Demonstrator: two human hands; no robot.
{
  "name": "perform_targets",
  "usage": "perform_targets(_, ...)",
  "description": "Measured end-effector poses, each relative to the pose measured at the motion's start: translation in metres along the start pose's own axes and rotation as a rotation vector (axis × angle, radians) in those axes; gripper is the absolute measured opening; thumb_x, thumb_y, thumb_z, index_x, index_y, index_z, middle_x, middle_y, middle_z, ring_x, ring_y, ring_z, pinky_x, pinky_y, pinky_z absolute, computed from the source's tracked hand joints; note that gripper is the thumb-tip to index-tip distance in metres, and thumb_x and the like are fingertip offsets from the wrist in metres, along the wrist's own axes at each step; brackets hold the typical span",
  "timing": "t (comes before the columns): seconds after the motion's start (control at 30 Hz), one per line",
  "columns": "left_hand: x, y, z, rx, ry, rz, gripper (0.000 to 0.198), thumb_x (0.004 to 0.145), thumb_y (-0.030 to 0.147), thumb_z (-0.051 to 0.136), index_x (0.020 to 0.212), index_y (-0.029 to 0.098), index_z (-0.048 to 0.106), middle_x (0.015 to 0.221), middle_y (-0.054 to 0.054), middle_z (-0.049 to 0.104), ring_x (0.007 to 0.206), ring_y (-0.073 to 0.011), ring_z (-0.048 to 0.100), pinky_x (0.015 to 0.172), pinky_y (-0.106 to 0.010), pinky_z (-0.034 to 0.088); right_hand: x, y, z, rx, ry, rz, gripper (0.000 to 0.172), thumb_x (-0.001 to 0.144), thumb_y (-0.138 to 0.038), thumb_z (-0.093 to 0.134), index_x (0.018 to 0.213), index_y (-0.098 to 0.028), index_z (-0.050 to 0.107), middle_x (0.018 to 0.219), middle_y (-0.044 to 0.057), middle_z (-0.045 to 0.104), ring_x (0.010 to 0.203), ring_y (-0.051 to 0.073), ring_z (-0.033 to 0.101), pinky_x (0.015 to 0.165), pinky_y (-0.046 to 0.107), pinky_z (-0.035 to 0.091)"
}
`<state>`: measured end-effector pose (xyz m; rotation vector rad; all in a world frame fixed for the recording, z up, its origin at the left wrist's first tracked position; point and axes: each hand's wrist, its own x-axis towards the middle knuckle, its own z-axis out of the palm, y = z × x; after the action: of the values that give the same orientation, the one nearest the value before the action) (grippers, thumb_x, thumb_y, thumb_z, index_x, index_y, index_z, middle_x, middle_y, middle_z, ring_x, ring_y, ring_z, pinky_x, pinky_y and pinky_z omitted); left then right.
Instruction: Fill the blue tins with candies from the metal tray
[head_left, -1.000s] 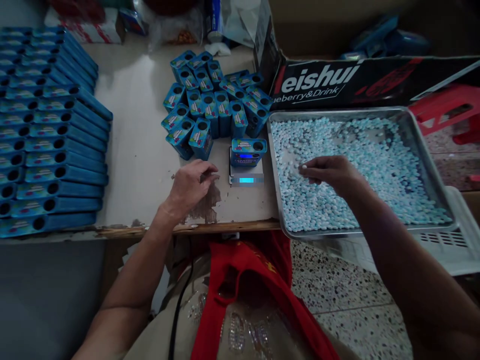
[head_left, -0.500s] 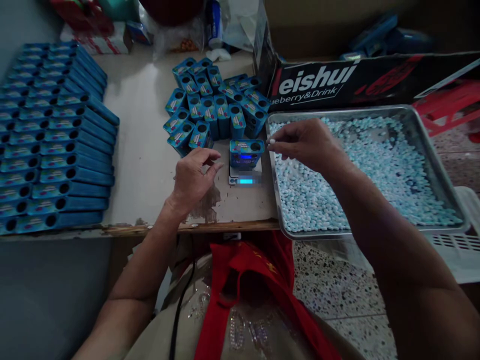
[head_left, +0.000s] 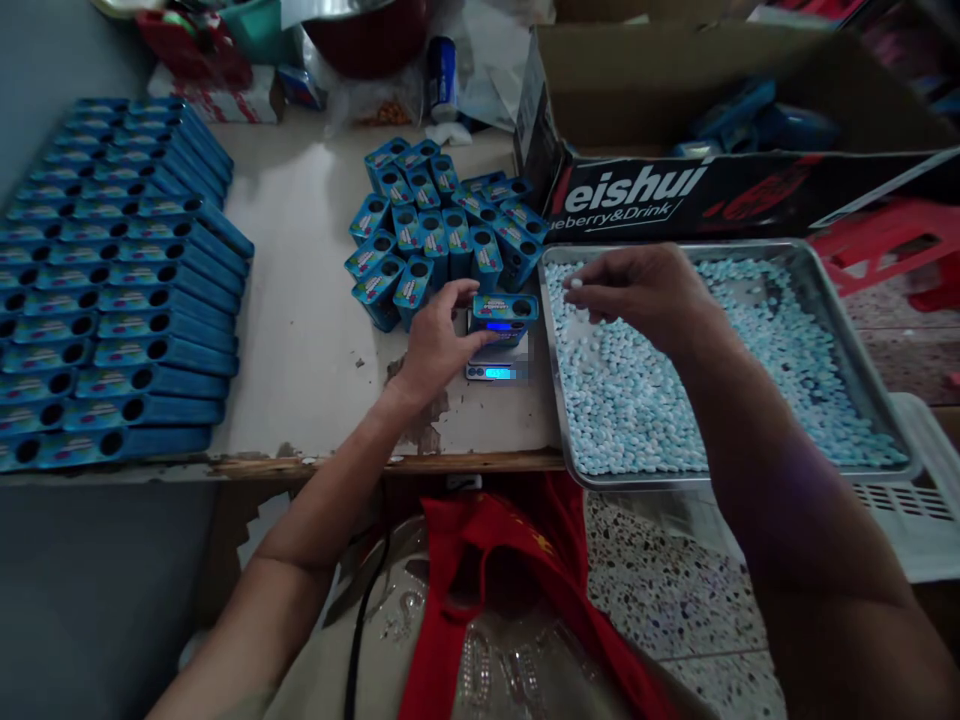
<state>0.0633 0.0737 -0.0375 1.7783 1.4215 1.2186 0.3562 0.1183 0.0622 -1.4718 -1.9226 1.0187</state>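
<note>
A blue candy tin [head_left: 506, 308] with a round hole in its top stands upright on a small digital scale [head_left: 477, 373], whose display is lit. My left hand [head_left: 437, 345] has its fingers at the tin's left side and its thumb across the front, closed around it. Over the left part of a metal tray [head_left: 556, 400], my right hand [head_left: 649, 295] pinches a small white candy [head_left: 576, 284] between thumb and fingertips. Many pale blue and white candies [head_left: 637, 420] lie spread in the tray.
Several similar tins [head_left: 433, 232] stand clustered behind the scale. Rows of more tins [head_left: 150, 350] fill the table's left side. An open cardboard box [head_left: 637, 190] stands behind the tray with blue items inside. A blue can [head_left: 442, 80] is at the back.
My left hand has moved right from beside the scale and closed on the tin. My right hand has shifted slightly right, away from the tin, still pinching a candy. The view has shifted a little.
</note>
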Motion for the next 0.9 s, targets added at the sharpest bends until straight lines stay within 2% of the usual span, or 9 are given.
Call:
perform_targets(0.1, 0.001, -0.004, 0.017, -0.134, -0.060, -0.039, 0.051, 0.088, 0.019, 0.101, 0.133, 0.025, 0.077, 0.123, -0.005, 0.087, 0.112, -0.0269, 0.084, 0.105, -0.039, 0.069, -0.015, 0.031, -0.008, -0.093, 0.094, -0.012, 0.024, 0.083, -0.042, 0.101, 0.097, -0.025, 0.091, 0.102, 0.009, 0.086, 0.094, 0.030, 0.081, 0.085, 0.045, 0.067)
perform_targets(0.17, 0.003, 0.004, 0.022, -0.119, -0.061, 0.042, 0.043, 0.092, 0.018, 0.097, 0.130, 0.025, 0.077, 0.121, -0.004, 0.087, 0.112, -0.0270, 0.083, 0.105, -0.039, 0.068, -0.023, 0.047, -0.001, -0.052, 0.191, -0.002, 0.029, 0.082, -0.045, 0.102, 0.101, -0.026, 0.091, 0.113, 0.011, 0.087, 0.105, 0.033, 0.082, 0.094, 0.049, 0.069)
perform_targets(0.27, 0.008, 0.024, 0.023, 0.100, -0.008, 0.297, 0.036, 0.100, 0.014, 0.084, 0.132, 0.029, 0.079, 0.134, -0.006, 0.085, 0.127, -0.0307, 0.078, 0.119, -0.047, 0.062, -0.025, 0.054, 0.026, 0.401, 0.247, 0.141, 0.030, 0.099, -0.054, 0.088, 0.109, -0.026, 0.087, 0.110, 0.009, 0.087, 0.105, 0.029, 0.084, 0.098, 0.045, 0.071)
perform_targets(0.37, 0.016, 0.036, 0.025, 0.283, 0.013, 0.511, 0.044, 0.104, 0.010, 0.069, 0.139, 0.033, 0.080, 0.142, -0.006, 0.083, 0.137, -0.0326, 0.074, 0.130, -0.052, 0.055, -0.018, 0.044, 0.056, 0.930, 0.174, 0.307, 0.033, 0.113, -0.058, 0.074, 0.107, -0.026, 0.080, 0.105, 0.006, 0.087, 0.098, 0.023, 0.086, 0.095, 0.038, 0.072)
perform_targets(0.43, 0.023, 0.033, 0.029, 0.314, 0.040, 0.556, 0.041, 0.106, 0.013, 0.067, 0.140, 0.032, 0.080, 0.139, -0.007, 0.084, 0.133, -0.0330, 0.075, 0.126, -0.051, 0.056, -0.014, 0.038, 0.067, 1.149, 0.107, 0.373, 0.036, 0.117, -0.059, 0.071, 0.102, -0.027, 0.075, 0.101, 0.006, 0.087, 0.098, 0.023, 0.087, 0.094, 0.036, 0.073)
perform_targets(0.57, 0.030, 0.018, 0.037, 0.294, 0.081, 0.462, 0.024, 0.111, 0.032, 0.076, 0.135, 0.029, 0.080, 0.130, -0.010, 0.084, 0.123, -0.0342, 0.077, 0.113, -0.048, 0.062, -0.013, 0.038, 0.071, 1.362, -0.039, 0.450, 0.034, 0.118, -0.052, 0.072, 0.096, -0.026, 0.068, 0.103, 0.012, 0.087, 0.105, 0.025, 0.089, 0.098, 0.036, 0.074)
perform_targets(0.67, 0.028, 0.012, 0.040, 0.210, 0.064, 0.368, 0.026, 0.110, 0.045, 0.083, 0.130, 0.028, 0.080, 0.124, -0.010, 0.084, 0.118, -0.0331, 0.079, 0.109, -0.046, 0.063, -0.015, 0.040, 0.067, 1.406, -0.075, 0.505, 0.026, 0.118, -0.038, 0.067, 0.096, -0.024, 0.071, 0.104, 0.014, 0.087, 0.107, 0.025, 0.088, 0.101, 0.038, 0.075)
perform_targets(0.8, 0.018, 0.013, 0.040, 0.002, 0.087, 0.188, 0.036, 0.102, 0.047, 0.093, 0.127, 0.027, 0.079, 0.123, -0.008, 0.084, 0.118, -0.0310, 0.080, 0.109, -0.044, 0.063, -0.019, 0.042, 0.060, 1.375, 0.044, 0.524, 0.016, 0.109, -0.017, 0.065, 0.099, -0.019, 0.079, 0.098, 0.011, 0.086, 0.094, 0.019, 0.085, 0.091, 0.027, 0.074)
perform_targets(0.9, 0.008, 0.017, 0.030, -0.178, 0.108, 0.010, 0.044, 0.094, 0.046, 0.098, 0.125, 0.027, 0.073, 0.115, -0.004, 0.082, 0.105, -0.0264, 0.081, 0.097, -0.040, 0.067, -0.026, 0.052, 0.047, 1.169, 0.247, 0.385, 0.016, 0.098, -0.023, 0.080, 0.114, -0.021, 0.084, 0.109, 0.008, 0.086, 0.083, 0.014, 0.082, 0.071, 0.018, 0.067)
